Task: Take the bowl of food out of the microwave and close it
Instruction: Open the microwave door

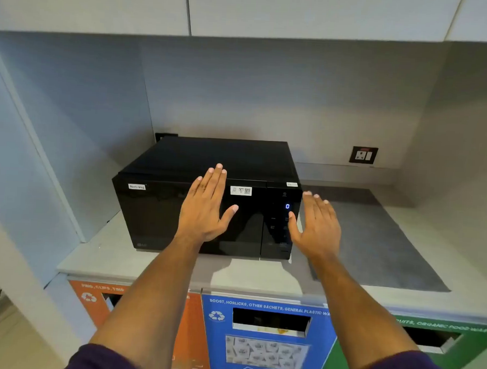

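Observation:
A black microwave [156, 208] stands on a pale counter [97, 258] with its dark glass door closed. Its control panel on the right shows a blue digit. No bowl is visible; the dark door hides the inside. My left hand [204, 207] is held flat with fingers apart in front of the door's middle. My right hand [317, 227] hovers flat and empty just right of the control panel. Neither hand holds anything.
A dark grey mat [374, 242] lies on the counter to the right of the microwave. A wall socket [363, 155] sits on the back wall. Below the counter are orange, blue [267, 352] and green recycling bin fronts with slots. Cupboards hang overhead.

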